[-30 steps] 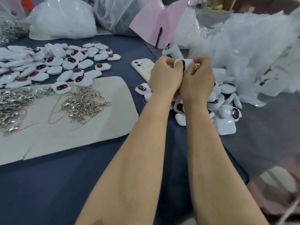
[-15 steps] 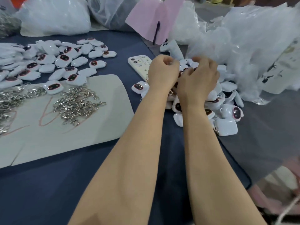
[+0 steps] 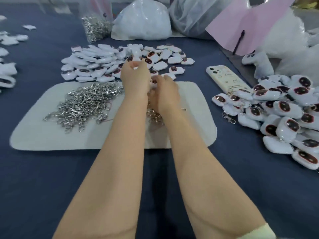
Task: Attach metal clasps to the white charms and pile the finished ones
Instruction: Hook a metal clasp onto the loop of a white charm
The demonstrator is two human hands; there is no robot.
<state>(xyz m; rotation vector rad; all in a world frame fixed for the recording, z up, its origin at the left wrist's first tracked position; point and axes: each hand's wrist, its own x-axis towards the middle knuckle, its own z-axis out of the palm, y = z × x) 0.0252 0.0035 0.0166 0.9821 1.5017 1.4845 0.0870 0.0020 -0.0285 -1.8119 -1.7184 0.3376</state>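
My left hand (image 3: 134, 76) reaches over the far edge of the pale mat (image 3: 193, 118) and pinches a white charm (image 3: 135, 67) at the near side of the loose charm pile (image 3: 96, 66). My right hand (image 3: 164, 94) is just beside it, fingers curled down into a small heap of metal clasps (image 3: 154, 116); its fingertips are hidden. A red-faced charm (image 3: 154, 81) lies between the two hands. A bigger heap of clasps (image 3: 84, 104) covers the mat's left part. Charms with clasps attached are heaped at the right (image 3: 279, 109).
A phone (image 3: 227, 80) lies between the mat and the right pile. At the back stand a bag of clasps (image 3: 95, 28), white plastic bags (image 3: 141, 19), a pink sheet (image 3: 241, 26) and a white plush toy (image 3: 259, 61). More charms lie at the far left (image 3: 6, 69).
Both hands left the pile of finished charms on the right and moved left to the mat. The charm held up before is no longer in them; the left hand now holds a fresh one.
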